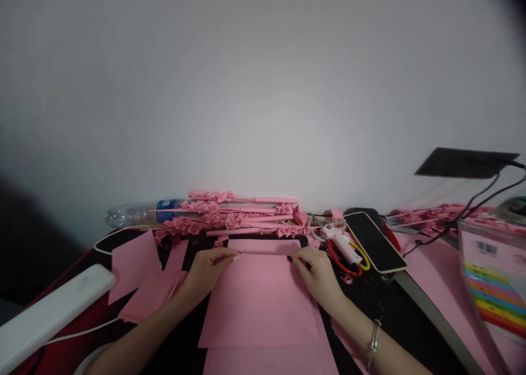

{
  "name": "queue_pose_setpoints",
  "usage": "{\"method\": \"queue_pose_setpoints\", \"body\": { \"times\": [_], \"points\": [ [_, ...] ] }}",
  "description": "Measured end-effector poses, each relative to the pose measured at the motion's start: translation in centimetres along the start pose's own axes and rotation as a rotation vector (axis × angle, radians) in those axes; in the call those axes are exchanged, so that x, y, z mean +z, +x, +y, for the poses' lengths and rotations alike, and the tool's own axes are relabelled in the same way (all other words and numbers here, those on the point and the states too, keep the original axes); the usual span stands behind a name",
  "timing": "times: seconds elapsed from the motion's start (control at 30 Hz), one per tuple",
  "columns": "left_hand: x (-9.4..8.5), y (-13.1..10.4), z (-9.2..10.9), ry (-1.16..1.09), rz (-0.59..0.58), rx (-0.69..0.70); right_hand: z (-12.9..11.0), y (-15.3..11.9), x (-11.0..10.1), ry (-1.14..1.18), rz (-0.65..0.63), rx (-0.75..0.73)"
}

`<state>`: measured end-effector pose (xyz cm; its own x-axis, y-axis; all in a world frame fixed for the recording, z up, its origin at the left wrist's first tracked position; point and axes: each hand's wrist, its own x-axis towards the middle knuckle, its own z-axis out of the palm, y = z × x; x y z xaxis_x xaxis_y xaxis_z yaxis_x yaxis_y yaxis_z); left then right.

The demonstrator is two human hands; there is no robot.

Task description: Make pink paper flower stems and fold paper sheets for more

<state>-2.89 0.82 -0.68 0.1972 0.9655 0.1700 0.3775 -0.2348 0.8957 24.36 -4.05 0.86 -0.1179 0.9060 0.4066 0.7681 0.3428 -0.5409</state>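
A pink sheet of paper (258,304) lies in front of me, on top of more pink paper (271,359) that shows beyond its near and far edges. My left hand (210,270) pinches the sheet's far left corner between thumb and fingers. At the far right corner, my right hand (317,273) is closed on the same sheet, a bracelet on its wrist. Beyond the sheet's far edge lies a strip of pink paper (267,246). Some fingertips of both hands are hidden by the hands themselves.
Pink paper flowers (230,219) on stems and a plastic bottle (131,215) lie along the wall. On the right are a glue gun (341,242), red-handled scissors (335,257), a phone (376,242) and a coloured-paper packet (497,282). Left are pink squares (150,295) and a white lamp-like bar (57,317).
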Motion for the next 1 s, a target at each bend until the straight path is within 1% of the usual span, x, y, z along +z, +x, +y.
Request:
{"method": "queue_pose_setpoints", "body": {
  "times": [0.1,0.27,0.33,0.4,0.53,0.67,0.8,0.9,0.97,1.0],
  "points": [
    [-0.3,0.2,-0.2,0.008,0.015,-0.01,0.9,0.1,-0.8,0.066,0.026,0.059],
    [-1.0,0.5,-0.6,0.061,0.068,-0.032,2.3,0.4,-2.1,0.061,0.153,0.192],
    [-1.1,0.6,-0.7,0.063,0.067,-0.026,2.6,0.4,-2.1,0.055,0.187,0.22],
    [-0.9,0.6,-0.7,0.053,0.037,-0.009,2.6,0.1,-1.7,0.067,0.186,0.214],
    [-0.4,0.4,-0.5,0.054,-0.021,0.062,1.6,-0.6,-0.4,0.103,0.122,0.122],
    [-0.3,0.4,-0.9,0.18,-0.041,0.263,-0.5,-1.2,-0.3,0.158,0.029,0.102],
    [-0.2,0.5,-1.8,0.349,-0.064,0.434,-2.7,-2.4,-1.3,0.306,-0.113,0.19],
    [0.0,0.5,-2.1,0.44,-0.079,0.496,-4.0,-4.1,-2.3,0.433,-0.226,0.273],
    [0.1,0.4,-2.0,0.473,-0.099,0.525,-4.5,-5.4,-3.2,0.443,-0.273,0.303],
    [0.1,0.3,-2.0,0.486,-0.111,0.534,-4.4,-6.0,-3.9,0.41,-0.266,0.318]
  ]
}}
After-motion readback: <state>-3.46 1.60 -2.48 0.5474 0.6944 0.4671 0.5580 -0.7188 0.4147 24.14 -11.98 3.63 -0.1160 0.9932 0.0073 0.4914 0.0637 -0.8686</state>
